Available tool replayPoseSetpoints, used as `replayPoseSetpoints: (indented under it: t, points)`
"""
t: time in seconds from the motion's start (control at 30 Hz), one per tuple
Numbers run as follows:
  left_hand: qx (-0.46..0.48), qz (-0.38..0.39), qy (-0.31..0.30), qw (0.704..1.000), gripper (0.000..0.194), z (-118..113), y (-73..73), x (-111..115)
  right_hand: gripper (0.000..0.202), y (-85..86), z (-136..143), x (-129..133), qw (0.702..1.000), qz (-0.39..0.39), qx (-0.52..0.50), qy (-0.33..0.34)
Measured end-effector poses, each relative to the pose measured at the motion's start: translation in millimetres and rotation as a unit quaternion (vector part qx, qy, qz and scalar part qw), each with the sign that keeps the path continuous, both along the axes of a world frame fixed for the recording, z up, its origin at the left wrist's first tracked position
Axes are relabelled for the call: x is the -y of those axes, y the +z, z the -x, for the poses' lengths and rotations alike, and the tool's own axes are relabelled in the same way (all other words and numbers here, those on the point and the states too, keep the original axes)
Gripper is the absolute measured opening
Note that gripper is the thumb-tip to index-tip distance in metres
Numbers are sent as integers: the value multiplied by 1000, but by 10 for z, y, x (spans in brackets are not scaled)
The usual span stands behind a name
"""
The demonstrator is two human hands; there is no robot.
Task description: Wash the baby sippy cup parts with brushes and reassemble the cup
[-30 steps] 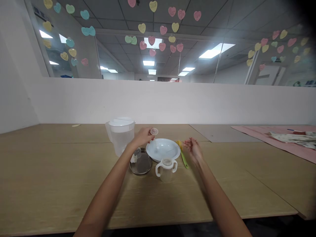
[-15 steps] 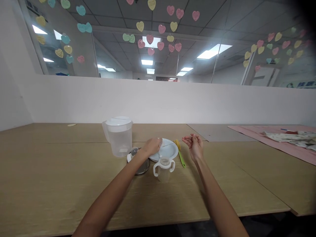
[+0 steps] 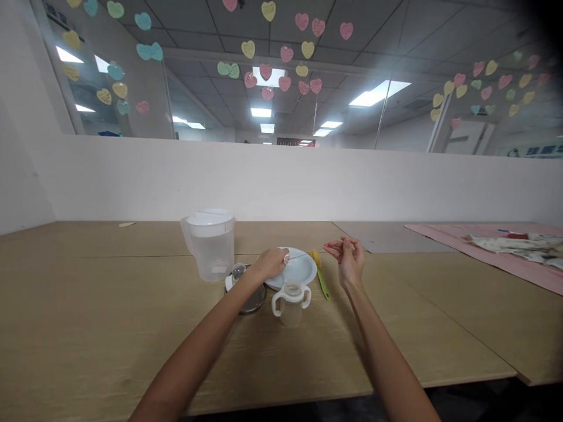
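Note:
My left hand (image 3: 271,264) is closed around a small clear piece with a pale round end (image 3: 287,258), above a white plate (image 3: 303,272). From that piece a thin wire-like rod (image 3: 299,255) runs toward my right hand (image 3: 349,261). There, thumb and index finger pinch together, seemingly on the rod's far end, while the other fingers extend. Below the hands, an open clear cup with two white handles (image 3: 291,306) stands upright. A green-handled brush with a yellow head (image 3: 323,283) lies beside the plate.
A clear lidded pitcher (image 3: 214,249) stands at left behind a dark round tray (image 3: 255,302). A small clear item with a white part (image 3: 237,273) rests by the tray, partly behind my left forearm. A pink cloth (image 3: 444,234) with folded fabric (image 3: 510,243) lies far right.
Both hands keep nearly the same pose and place. The view has shifted very slightly; the plate, cup and brush stay put.

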State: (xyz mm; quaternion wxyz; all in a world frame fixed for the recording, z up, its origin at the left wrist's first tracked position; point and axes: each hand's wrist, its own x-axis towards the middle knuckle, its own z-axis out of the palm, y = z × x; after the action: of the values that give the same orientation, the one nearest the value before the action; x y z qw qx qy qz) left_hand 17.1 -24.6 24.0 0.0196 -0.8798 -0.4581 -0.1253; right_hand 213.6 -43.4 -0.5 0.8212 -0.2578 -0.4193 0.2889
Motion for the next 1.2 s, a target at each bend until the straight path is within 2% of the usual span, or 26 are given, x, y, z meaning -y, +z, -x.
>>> replayPoseSetpoints:
  t: [0.13, 0.27, 0.33, 0.43, 0.53, 0.67, 0.73, 0.8, 0.93, 1.0, 1.1, 1.2]
  points:
    - [9, 7, -9, 1000, 21, 4, -3, -17, 31, 60, 82, 104, 999, 1, 17, -40]
    - [21, 13, -5, 1000, 20, 44, -31, -71, 27, 137, 206, 188, 996, 14, 69, -50]
    - [32, 16, -2, 999, 19, 73, -46, -110, 25, 193, 266, 194, 993, 1, 112, -36]
    - [53, 17, -6, 998, 16, 111, -51, -157, 26, 307, 341, 140, 980, -6, 197, 22]
    - [100, 33, -23, 994, 14, 135, -29, -172, 27, 449, 405, 27, 944, 9, 325, 58]
    - [217, 80, -57, 971, 11, 161, 48, -151, 27, 663, 461, -116, 870, 3, 493, -14]
    - [246, 98, -57, 963, 12, 181, 97, -139, 28, 759, 472, -160, 852, -5, 522, -39]
    - [269, 108, -57, 955, 13, 201, 137, -143, 28, 817, 473, -196, 850, -7, 526, -37]
    - [323, 118, -71, 936, 16, 202, 169, -203, 29, 786, 463, -299, 867, 3, 498, 9]
    - [351, 130, -77, 924, 17, 168, 168, -237, 30, 720, 470, -361, 870, 2, 493, 3]
    - [412, 152, -90, 894, 18, 82, 157, -258, 30, 613, 521, -426, 852, -9, 523, -28]
    - [493, 165, -92, 849, 20, -7, 123, -249, 30, 534, 602, -444, 831, -27, 555, -24]
